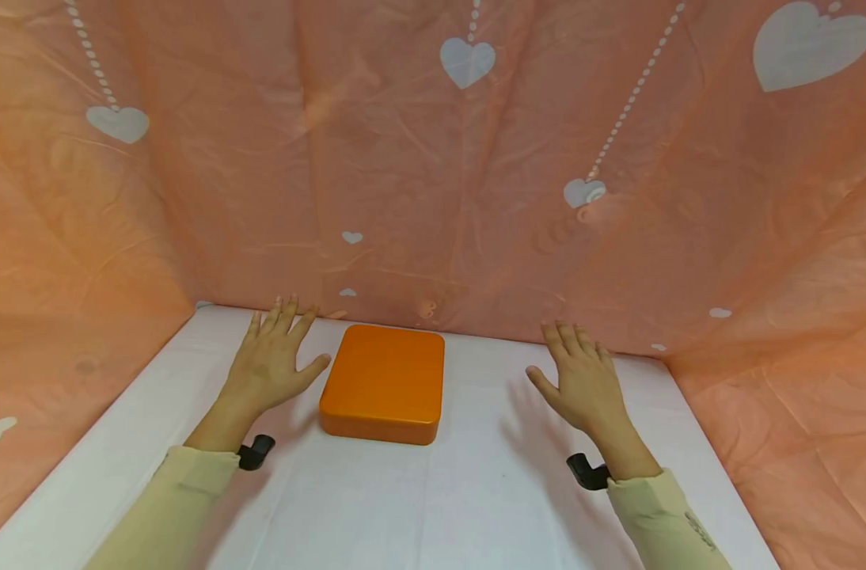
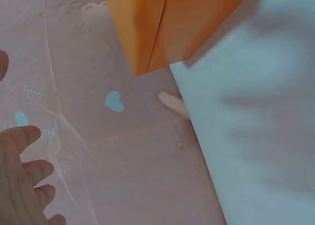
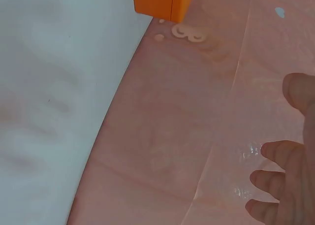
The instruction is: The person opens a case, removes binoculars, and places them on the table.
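Observation:
An orange rectangular box (image 1: pixel 385 374) with rounded corners lies flat on the white table, left of the middle in the head view. My left hand (image 1: pixel 269 370) is just left of it, fingers spread and straight, thumb pointing toward the box's side and holding nothing. To the right, well apart from the box, my right hand (image 1: pixel 583 384) is also spread with nothing in it. Part of the box (image 2: pixel 172 23) shows at the top of the left wrist view, with a seam along its side. Its corner (image 3: pixel 162 2) appears at the top of the right wrist view.
A white cloth (image 1: pixel 362 507) covers the table. Pink-orange sheeting (image 1: pixel 404 174) with white hearts stands behind the table and along both sides, close to the fingertips. Black wrist mounts (image 1: pixel 256 453) sit at both sleeve cuffs.

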`<state>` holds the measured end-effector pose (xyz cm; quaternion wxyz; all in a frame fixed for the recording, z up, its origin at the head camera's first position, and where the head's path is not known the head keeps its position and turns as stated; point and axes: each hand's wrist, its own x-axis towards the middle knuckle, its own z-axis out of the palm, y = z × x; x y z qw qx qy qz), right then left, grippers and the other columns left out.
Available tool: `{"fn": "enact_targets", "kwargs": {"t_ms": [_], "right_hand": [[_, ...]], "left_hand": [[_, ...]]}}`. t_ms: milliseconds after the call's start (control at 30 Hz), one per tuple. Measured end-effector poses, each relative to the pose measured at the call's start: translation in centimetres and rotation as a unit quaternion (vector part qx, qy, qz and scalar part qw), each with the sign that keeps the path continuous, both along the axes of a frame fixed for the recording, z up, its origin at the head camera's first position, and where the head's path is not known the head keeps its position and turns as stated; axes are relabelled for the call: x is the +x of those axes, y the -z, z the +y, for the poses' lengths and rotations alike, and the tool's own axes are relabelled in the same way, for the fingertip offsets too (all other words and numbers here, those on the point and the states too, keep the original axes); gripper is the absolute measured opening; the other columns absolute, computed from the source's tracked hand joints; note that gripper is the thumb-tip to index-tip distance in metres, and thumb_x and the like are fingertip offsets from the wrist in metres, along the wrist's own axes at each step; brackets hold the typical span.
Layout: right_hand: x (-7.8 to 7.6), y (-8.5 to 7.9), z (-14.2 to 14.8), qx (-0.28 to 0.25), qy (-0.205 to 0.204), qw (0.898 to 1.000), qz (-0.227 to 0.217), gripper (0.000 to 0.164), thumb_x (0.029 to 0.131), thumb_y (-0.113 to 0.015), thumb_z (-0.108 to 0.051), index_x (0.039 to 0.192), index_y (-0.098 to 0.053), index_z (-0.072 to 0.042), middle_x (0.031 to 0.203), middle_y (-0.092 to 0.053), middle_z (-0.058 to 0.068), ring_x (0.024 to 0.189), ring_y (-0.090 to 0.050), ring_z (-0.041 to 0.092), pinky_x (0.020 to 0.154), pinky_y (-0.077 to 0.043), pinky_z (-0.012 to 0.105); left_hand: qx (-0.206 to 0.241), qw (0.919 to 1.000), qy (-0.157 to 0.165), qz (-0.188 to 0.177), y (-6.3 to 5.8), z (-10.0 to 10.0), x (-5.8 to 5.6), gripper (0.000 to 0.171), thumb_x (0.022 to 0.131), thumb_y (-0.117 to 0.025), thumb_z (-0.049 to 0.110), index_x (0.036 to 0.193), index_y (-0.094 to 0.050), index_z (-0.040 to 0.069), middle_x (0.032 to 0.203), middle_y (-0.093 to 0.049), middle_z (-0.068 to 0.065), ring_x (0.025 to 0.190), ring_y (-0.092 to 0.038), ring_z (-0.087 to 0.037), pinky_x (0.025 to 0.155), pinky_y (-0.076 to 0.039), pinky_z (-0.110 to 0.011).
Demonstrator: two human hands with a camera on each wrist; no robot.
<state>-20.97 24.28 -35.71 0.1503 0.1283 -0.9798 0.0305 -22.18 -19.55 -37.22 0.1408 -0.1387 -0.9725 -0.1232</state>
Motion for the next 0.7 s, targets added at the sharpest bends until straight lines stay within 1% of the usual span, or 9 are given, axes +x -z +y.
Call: {"fn": "enact_targets", "kwargs": {"t_ms": [233,400,567,700], "right_hand": [[-0.2,0.0,-1.0,0.006,-0.012,1.0,-0.003,0.078,0.094,-0.049,-0.052,0.155,-0.022,-0.013,0.156,-0.029,0.019,0.142,-0.027,0.045,0.112,-0.022,0.066],[-0.4,0.2,-1.6,-0.004,-0.017,1.0,-0.002,0.077,0.093,-0.05,-0.052,0.155,-0.022,-0.014,0.157,-0.029,0.017,0.143,-0.025,0.043,0.113,-0.021,0.065],[-0.4,0.5,-2.1,-0.023,-0.017,1.0,-0.008,0.078,0.093,-0.05,-0.052,0.155,-0.022,-0.013,0.157,-0.028,0.017,0.144,-0.024,0.042,0.113,-0.022,0.064],[-0.4,0.8,-2.4,-0.043,-0.022,0.999,-0.009,0.077,0.093,-0.05,-0.052,0.154,-0.023,-0.014,0.157,-0.028,0.016,0.144,-0.025,0.042,0.113,-0.023,0.063]], "left_hand": [[0.003,1.0,0.002,0.003,0.1,0.0,0.1,0.076,0.091,-0.055,0.049,0.151,-0.031,0.01,0.158,-0.017,-0.026,0.146,-0.015,-0.046,0.117,-0.008,-0.063],[0.015,0.9999,0.001,-0.003,0.3,0.2,0.2,0.077,0.091,-0.056,0.049,0.152,-0.029,0.01,0.159,-0.016,-0.025,0.146,-0.014,-0.046,0.117,-0.007,-0.063],[0.057,0.9983,-0.002,-0.013,1.1,0.4,0.3,0.079,0.09,-0.058,0.046,0.153,-0.027,0.009,0.158,-0.016,-0.026,0.148,-0.007,-0.044,0.117,-0.007,-0.063],[0.098,0.995,0.003,-0.02,1.8,0.6,0.4,0.079,0.091,-0.059,0.041,0.154,-0.024,0.009,0.157,-0.018,-0.028,0.147,-0.008,-0.045,0.116,-0.009,-0.065]]}}
